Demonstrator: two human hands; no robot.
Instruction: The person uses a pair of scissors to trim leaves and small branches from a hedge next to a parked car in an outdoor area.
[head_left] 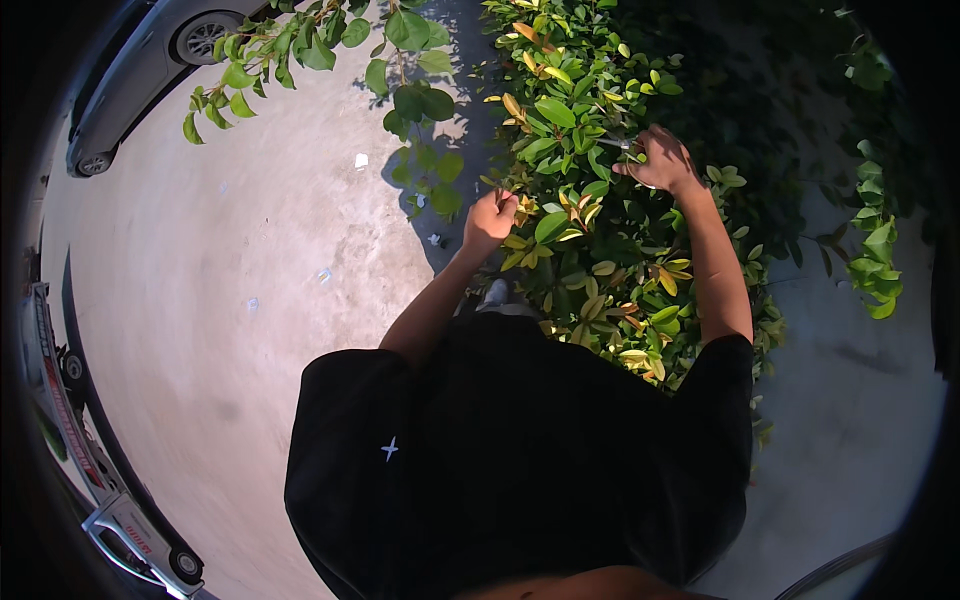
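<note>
A leafy hedge [590, 230] with green, yellow and reddish leaves runs away from me, just in front and to the right. Over its right side my right hand [665, 163] is closed on what look like scissors [612, 143]; a slim metal blade points left among the leaves, and the rest is mostly covered by the fingers. My left hand [488, 222] is closed at the hedge's left edge, its fingertips beside some yellowish leaves. Whatever those fingers hold, if anything, is hidden.
Leafy branches [410, 100] hang in from the top, and more leaves [875, 260] hang at the right. Pale paved ground [250, 220] with small scraps lies to the left. A grey car [140, 70] is at upper left, a white vehicle [140, 540] at lower left.
</note>
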